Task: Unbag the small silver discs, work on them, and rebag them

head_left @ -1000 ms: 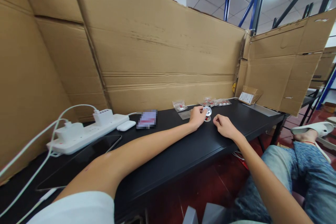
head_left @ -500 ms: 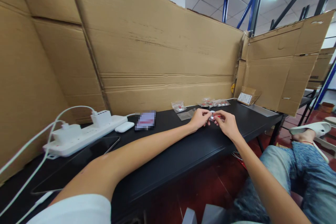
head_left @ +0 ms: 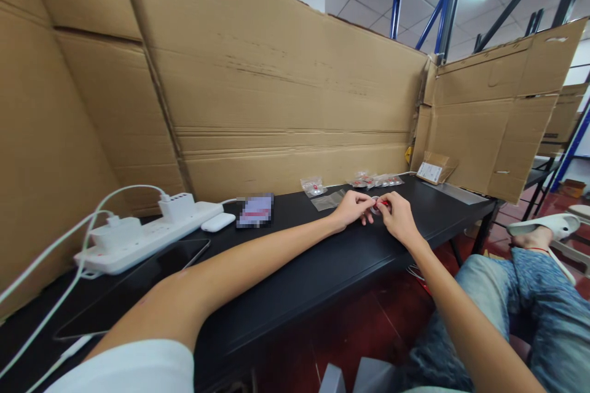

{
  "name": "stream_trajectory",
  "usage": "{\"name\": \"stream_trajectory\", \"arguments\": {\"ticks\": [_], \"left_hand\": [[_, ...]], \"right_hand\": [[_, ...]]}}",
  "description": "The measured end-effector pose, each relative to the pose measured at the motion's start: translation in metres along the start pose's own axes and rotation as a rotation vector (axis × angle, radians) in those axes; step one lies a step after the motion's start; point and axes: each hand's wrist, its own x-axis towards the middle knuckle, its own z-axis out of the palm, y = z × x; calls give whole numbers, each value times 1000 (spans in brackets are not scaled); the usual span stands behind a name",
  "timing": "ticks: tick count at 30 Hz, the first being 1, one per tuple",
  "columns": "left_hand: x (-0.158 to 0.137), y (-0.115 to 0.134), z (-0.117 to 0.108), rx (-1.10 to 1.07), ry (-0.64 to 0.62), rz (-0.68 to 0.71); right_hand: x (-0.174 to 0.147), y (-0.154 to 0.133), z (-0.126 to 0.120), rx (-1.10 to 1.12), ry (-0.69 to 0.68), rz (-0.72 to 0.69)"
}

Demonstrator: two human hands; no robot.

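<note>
My left hand (head_left: pixel 353 209) and my right hand (head_left: pixel 397 214) meet above the black table (head_left: pixel 295 270). Between them is a small round whitish ring-like piece (head_left: pixel 375 204) with red on it, mostly covered by fingers. The left thumb and forefinger pinch its left side. The right fingertips close on its right side, where the red shows; its exact kind is too small to tell. Just left of my left hand lies a flat clear plastic bag (head_left: pixel 328 201). Behind it sits a clear bag (head_left: pixel 313 186) with a small red and silvery item inside.
Several clear bags (head_left: pixel 375 180) of small parts lie along the cardboard wall (head_left: pixel 295 86). To the left are a white power strip (head_left: pixel 152 239) with cables, a white case (head_left: pixel 218 222), a phone (head_left: pixel 255 211) and a dark tablet (head_left: pixel 133 288). A labelled packet (head_left: pixel 433 169) leans at right.
The round piece has turned in my fingers and now shows edge-on or tilted, less of its face visible. Both hands have shifted only slightly.
</note>
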Motion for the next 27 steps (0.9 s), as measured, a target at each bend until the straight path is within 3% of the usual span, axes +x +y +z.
{"name": "stream_trajectory", "arguments": {"ticks": [10, 15, 22, 27], "left_hand": [[-3, 8, 0, -110, -20, -133], [-3, 3, -2, -90, -75, -84], [-1, -4, -5, -142, -22, -97], [0, -6, -5, -135, -9, -89]], "right_hand": [[-5, -11, -1, -197, -46, -34], [-4, -5, -2, -109, -23, -24], [-4, -6, -4, 93, -1, 31], [-2, -12, -8, 113, 14, 26]]}}
